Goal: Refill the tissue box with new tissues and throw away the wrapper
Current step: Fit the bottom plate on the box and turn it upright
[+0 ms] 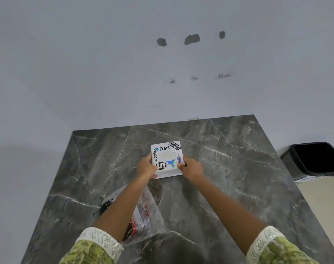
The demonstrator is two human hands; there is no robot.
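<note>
A person stood at a dark grey marble-patterned table (229, 168), both arms stretched forward. A white square tissue box (167, 159) (covered in stickers, one reading "Dart") sat on the tabletop near the middle. The left hand (146, 167) clasped the box's left side and the right hand (191, 168) clasped its right side, fingers wrapped onto the near corners. A clear plastic wrapper (143, 216) with red print lay on the table nearer the person, partly under the left forearm. A black bin (314, 159) stood on the floor to the right, by the white wall (105, 63).
</note>
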